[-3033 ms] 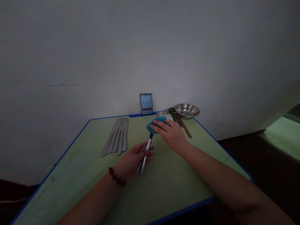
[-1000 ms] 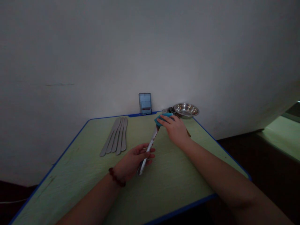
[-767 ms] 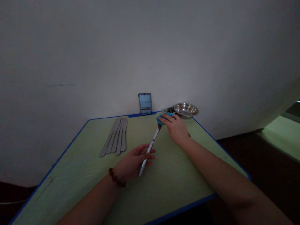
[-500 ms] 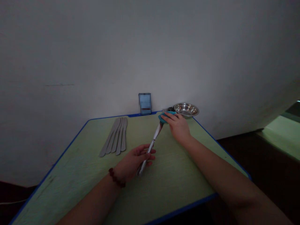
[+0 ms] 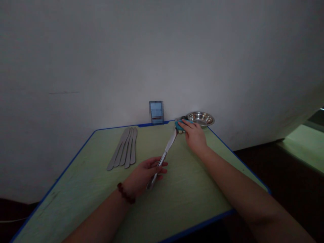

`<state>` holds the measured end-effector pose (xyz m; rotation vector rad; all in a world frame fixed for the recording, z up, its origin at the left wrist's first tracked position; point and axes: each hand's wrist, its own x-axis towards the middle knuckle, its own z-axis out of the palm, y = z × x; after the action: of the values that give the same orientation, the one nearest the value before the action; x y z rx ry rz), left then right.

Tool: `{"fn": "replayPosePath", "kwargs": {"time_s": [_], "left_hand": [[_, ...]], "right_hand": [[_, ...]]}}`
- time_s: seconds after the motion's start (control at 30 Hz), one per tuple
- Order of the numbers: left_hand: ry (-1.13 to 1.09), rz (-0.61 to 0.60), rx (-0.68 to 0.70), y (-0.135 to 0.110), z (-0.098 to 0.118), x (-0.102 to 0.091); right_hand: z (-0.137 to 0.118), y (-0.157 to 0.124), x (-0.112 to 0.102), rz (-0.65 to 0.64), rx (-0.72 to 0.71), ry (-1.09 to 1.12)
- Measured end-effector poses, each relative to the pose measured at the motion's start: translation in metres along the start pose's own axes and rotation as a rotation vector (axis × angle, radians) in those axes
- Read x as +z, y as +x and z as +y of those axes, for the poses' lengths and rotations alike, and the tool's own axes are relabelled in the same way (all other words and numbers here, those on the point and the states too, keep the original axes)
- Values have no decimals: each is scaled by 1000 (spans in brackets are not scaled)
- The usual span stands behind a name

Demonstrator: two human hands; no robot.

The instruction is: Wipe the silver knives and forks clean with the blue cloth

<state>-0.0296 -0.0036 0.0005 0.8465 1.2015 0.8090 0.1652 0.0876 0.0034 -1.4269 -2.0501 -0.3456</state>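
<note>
A silver table knife [image 5: 171,143] slants across the middle of the view, its blade pointing away from me. My left hand [image 5: 148,170], with a dark red bead bracelet on the wrist, is closed around the handle. At the far end of the blade, my right hand [image 5: 196,137] presses its fingers on a blue cloth or sponge [image 5: 179,126]; which of the two I cannot tell. The cloth hides the blade's tip. Several more table knives [image 5: 124,148] lie side by side to the left of my left hand.
A shiny metal bowl [image 5: 201,118] stands at the table's back right corner. Forks [image 5: 180,118] lie beside it, partly hidden by the cloth. A phone-like screen [image 5: 156,113] leans upright against the wall [image 5: 113,67]. The pale green table [image 5: 202,199] has a blue edge.
My right hand and the blue cloth have shifted slightly right, toward the blade's tip, so more of the blade shows. My left hand holds the knife almost still.
</note>
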Motion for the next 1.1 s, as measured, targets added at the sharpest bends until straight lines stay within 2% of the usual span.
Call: {"fn": "replayPosePath", "kwargs": {"time_s": [0.2,0.4,0.7,0.87,1.1], "left_hand": [[-35,23,63,3,-1,-4],[-21,34,120,8,-2,-7],[48,61,133,7,0,-7],[29,32,152,6,0,-6],[56,54,118,1,6,0]], "right_hand": [[1,-1,0,16,65,14],[1,0,0,-2,55,28],[2,0,3,7,24,65],[-1,-1,1,17,4,95],[-7,-2,0,33,-49,137]]}}
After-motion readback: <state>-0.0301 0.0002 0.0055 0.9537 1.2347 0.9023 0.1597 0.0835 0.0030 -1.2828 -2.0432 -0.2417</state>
